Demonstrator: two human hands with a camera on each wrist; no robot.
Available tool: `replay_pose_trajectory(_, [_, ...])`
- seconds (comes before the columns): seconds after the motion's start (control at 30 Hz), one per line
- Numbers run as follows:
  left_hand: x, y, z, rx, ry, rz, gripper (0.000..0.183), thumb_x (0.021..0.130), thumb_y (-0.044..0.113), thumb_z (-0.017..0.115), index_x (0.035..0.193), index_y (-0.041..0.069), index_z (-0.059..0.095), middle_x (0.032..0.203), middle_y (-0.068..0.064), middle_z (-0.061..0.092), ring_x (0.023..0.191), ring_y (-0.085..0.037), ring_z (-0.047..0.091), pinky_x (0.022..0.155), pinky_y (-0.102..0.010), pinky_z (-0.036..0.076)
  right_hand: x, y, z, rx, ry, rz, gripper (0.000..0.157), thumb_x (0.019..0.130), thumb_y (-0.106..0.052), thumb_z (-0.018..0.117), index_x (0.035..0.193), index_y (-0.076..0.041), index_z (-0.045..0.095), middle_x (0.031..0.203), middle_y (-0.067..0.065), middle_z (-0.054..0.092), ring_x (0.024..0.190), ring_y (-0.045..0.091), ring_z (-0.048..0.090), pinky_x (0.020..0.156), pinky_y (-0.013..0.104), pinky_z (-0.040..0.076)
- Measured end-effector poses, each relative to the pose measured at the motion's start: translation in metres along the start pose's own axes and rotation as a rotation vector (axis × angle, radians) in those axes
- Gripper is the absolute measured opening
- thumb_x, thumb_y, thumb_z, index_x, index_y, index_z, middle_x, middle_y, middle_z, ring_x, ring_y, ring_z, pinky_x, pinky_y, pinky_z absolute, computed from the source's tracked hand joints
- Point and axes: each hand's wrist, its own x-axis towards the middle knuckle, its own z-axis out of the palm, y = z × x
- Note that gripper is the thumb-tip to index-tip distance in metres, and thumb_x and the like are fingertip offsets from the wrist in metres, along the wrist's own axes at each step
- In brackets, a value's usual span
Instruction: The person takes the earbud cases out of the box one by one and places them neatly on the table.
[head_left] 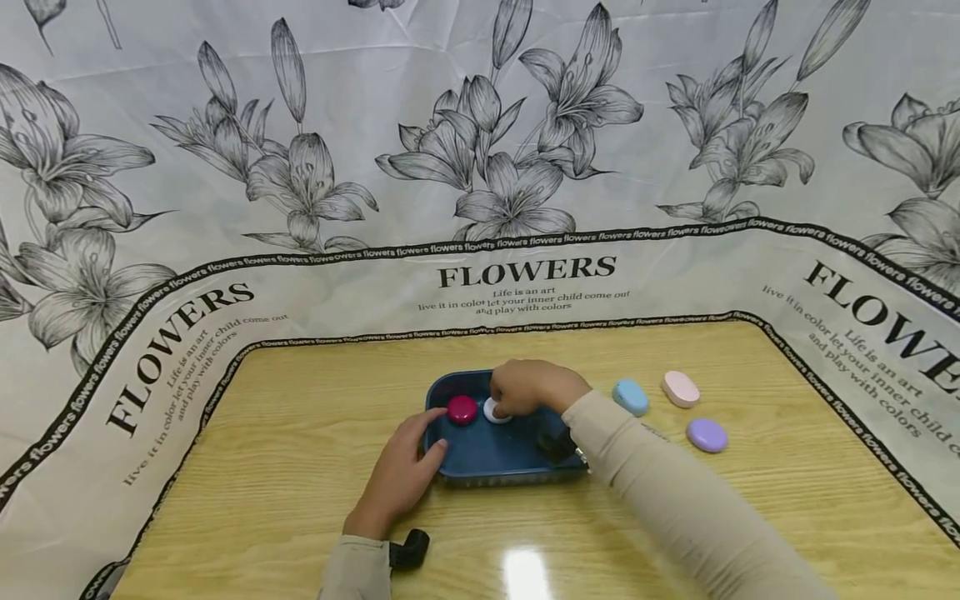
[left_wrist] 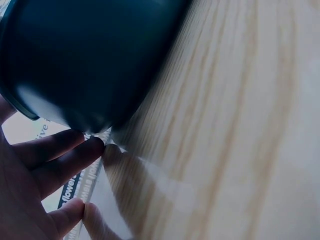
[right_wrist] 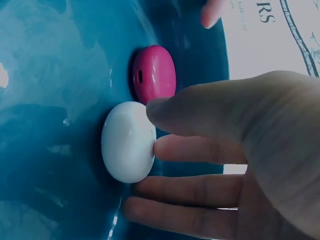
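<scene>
A dark blue plastic bin stands on the wooden table. My right hand reaches into it, thumb and fingertips pinching a smooth white oval case close to the bin floor. Right beside that lies a glossy crimson oval case, which shows a small dark slot in the right wrist view. My left hand grips the bin's left wall, thumb and forefinger at the rim. In the left wrist view, other fingers of this hand reach the bin's outside near its base.
To the right of the bin, a light blue oval case, a pale pink one and a purple one lie on the table. A floral-printed cloth borders the table at the back and sides.
</scene>
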Motion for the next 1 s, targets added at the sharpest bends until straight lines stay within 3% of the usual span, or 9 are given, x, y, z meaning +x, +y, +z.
replay_pose_trajectory(0.1, [-0.001, -0.001, 0.000, -0.001, 0.002, -0.002, 0.044, 0.099, 0.024, 0.061, 0.143, 0.021, 0.056, 0.144, 0.002, 0.052, 0.136, -0.020, 0.045, 0.112, -0.048, 0.037, 0.002, -0.003, 0.000, -0.023, 0.000, -0.009, 0.012, 0.091, -0.019, 0.071, 0.080, -0.012, 0.071, 0.071, -0.003, 0.058, 0.060, 0.014, 0.046, 0.057, 0.032, 0.041])
replay_pose_trajectory(0.3, [0.000, -0.005, 0.001, -0.003, 0.002, 0.001, 0.044, 0.100, 0.024, 0.061, 0.143, 0.022, 0.056, 0.144, 0.003, 0.052, 0.137, -0.018, 0.045, 0.113, -0.047, 0.036, 0.008, -0.009, 0.000, -0.103, -0.002, 0.029, 0.004, 0.090, -0.020, 0.073, 0.089, -0.017, 0.071, 0.086, -0.004, 0.063, 0.072, 0.014, 0.057, 0.067, 0.036, 0.052])
replay_pose_trajectory(0.57, [0.003, -0.004, 0.001, 0.007, -0.002, -0.003, 0.044, 0.100, 0.026, 0.060, 0.143, 0.021, 0.056, 0.145, 0.003, 0.052, 0.137, -0.017, 0.044, 0.113, -0.046, 0.036, 0.011, -0.009, 0.006, -0.136, 0.015, 0.073, 0.014, 0.088, -0.017, 0.074, 0.080, -0.021, 0.062, 0.077, -0.004, 0.058, 0.069, 0.016, 0.056, 0.063, 0.036, 0.049])
replay_pose_trajectory(0.73, [0.003, -0.003, 0.002, 0.011, 0.003, 0.001, 0.044, 0.099, 0.025, 0.061, 0.143, 0.021, 0.056, 0.144, 0.003, 0.052, 0.137, -0.018, 0.044, 0.113, -0.046, 0.036, 0.008, -0.010, 0.007, -0.126, 0.022, 0.070, 0.009, 0.087, -0.015, 0.074, 0.094, -0.017, 0.069, 0.087, -0.003, 0.062, 0.074, 0.016, 0.057, 0.067, 0.037, 0.050])
replay_pose_trajectory(1.0, [-0.001, -0.005, 0.004, 0.019, 0.008, 0.002, 0.044, 0.099, 0.025, 0.061, 0.143, 0.022, 0.056, 0.144, 0.003, 0.053, 0.136, -0.017, 0.045, 0.113, -0.046, 0.036, 0.006, -0.013, 0.008, -0.119, 0.000, 0.060, 0.026, 0.087, -0.013, 0.075, 0.114, -0.016, 0.073, 0.105, 0.001, 0.068, 0.082, 0.015, 0.059, 0.073, 0.036, 0.053])
